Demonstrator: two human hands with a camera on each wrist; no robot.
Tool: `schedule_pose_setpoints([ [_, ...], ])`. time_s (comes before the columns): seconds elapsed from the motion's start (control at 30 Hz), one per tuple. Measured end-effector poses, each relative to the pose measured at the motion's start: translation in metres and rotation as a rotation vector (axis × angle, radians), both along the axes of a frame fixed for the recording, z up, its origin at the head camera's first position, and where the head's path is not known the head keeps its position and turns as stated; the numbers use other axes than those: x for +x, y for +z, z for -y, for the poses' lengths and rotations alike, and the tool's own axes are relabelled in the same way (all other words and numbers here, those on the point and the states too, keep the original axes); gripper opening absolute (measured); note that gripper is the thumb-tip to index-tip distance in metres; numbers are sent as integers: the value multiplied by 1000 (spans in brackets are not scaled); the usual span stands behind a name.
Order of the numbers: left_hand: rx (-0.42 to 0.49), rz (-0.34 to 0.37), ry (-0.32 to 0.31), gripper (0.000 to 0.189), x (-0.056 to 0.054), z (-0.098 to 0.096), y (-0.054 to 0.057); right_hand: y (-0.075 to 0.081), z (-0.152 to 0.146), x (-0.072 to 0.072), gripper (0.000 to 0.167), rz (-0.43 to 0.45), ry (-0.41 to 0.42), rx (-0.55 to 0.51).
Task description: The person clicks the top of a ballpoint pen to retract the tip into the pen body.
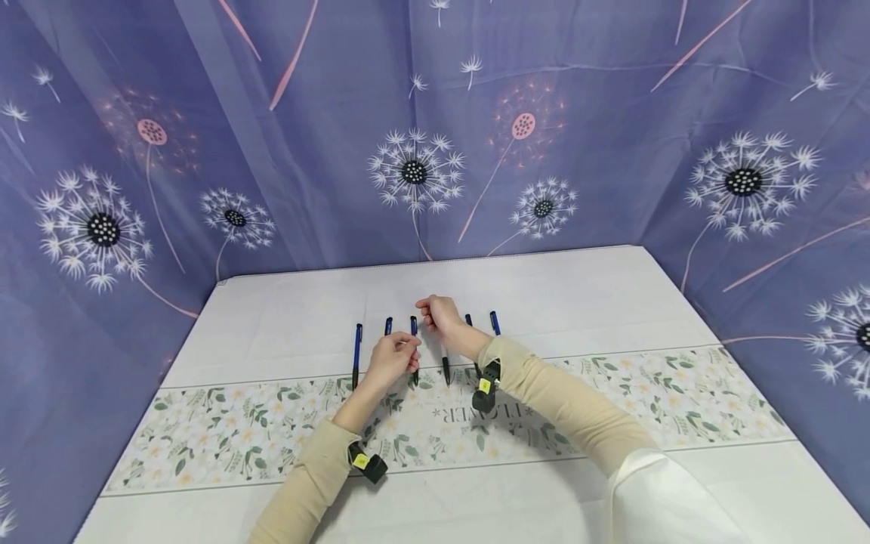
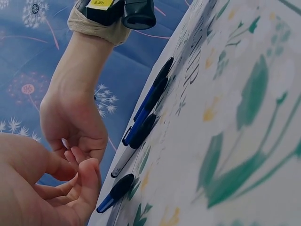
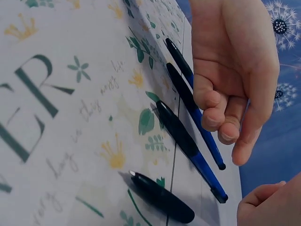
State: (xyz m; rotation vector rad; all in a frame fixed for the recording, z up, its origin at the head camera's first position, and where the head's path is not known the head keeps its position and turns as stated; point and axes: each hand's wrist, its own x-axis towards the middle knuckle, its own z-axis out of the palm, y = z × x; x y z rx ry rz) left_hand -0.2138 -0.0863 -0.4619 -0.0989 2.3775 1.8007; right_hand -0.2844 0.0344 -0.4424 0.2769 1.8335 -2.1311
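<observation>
Bare left hand (image 1: pixel 392 359) up over the white cloth-covered table (image 1: pixel 578 302), fingers softly bent, tips close together, let go, with nothing seen in its grip. In the head view, in front of the low part of the second pen, a blue one with a clip (image 1: pixel 388 326), and with fingertips over the third pen, blue and black (image 1: pixel 414 325). Too hard to tell if touching that third pen or just above it

Bare right hand (image 1: pixel 443 317), a bit farther off, fingers softly curled too, also let go, with nothing seen inside. In the head view, over the top part of the fourth pen, white with a black grip (image 1: pixel 445 370). In the left wrist view, same white pen flat on the table, apart from both hands

All six pens in one row, side by side. At the left end, the first pen, long and blue with a black grip (image 1: pixel 356 355). Fifth pen, dark blue (image 1: pixel 468 320), partly behind the right arm. At the right end, the sixth pen, bright blue (image 1: pixel 495 323), low part behind the tan right sleeve (image 1: pixel 564 400). Grip ends of the first, third and fourth pens on the strip of printed flowers and green leaves (image 1: pixel 238 438). Behind the table, a purple-blue curtain with dandelions (image 1: pixel 326 189)
</observation>
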Motion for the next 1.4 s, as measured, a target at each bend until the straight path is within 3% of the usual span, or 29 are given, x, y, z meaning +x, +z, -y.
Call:
schedule_pose_setpoints([
  [0.23, 60, 33, -13, 23, 0, -2, -2, 1, -6, -2, 39, -14, -30, 60],
  [0.57, 68, 39, -71, 24, 1, -6, 3, 0, -9, 2, 38, -42, -37, 136],
  [0.63, 64, 44, -88, 26, 2, -7, 6, -1, -10, 3, 39, -45, -36, 151],
  [0.73, 53, 42, -113, 29, 10, -8, 20, -3, -10, 3, 40, -50, -49, 161],
  [0.87, 47, 20, -107, 29, 10, -10, 18, -5, -10, 2, 41, -60, -77, 179],
  [0.97, 35, 6, -101, 28, 4, -11, 5, -7, -11, 3, 42, -69, -95, 188],
  [1.17, -49, -22, -134, 30, 5, -13, 8, -9, -12, 4, 39, -54, -128, 181],
  [1.4, -109, -8, -141, 30, 6, -17, 11, -7, -15, 8, 37, -72, -129, 185],
])
